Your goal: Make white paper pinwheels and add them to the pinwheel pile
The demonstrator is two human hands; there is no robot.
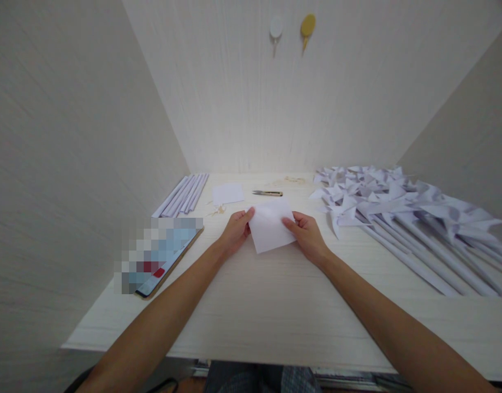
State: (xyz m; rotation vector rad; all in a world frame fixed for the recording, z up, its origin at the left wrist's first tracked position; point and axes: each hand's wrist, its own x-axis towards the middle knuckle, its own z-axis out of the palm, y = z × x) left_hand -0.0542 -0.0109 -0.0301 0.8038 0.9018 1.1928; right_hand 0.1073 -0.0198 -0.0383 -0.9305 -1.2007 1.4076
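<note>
A white square sheet of paper [271, 229] is held above the middle of the table between both hands. My left hand [236, 232] pinches its left edge with the thumb on top. At the right edge, my right hand [306, 233] grips it, thumb lying over the paper and fingers underneath. Just beyond the sheet lies a pair of thread snips [267, 193]. Another white paper piece [227, 194] rests flat behind my left hand, with a small tangle of thin tan strands [219, 209] beside it.
White paper pinwheels [382, 196] with rolled paper sticks [418, 254] are heaped on the right. Rolled paper tubes [183, 194] lie at the back left, nearer me a phone [175, 259], partly pixelated. Walls enclose the table [251, 316] on three sides; two hooks [308, 25] hang behind.
</note>
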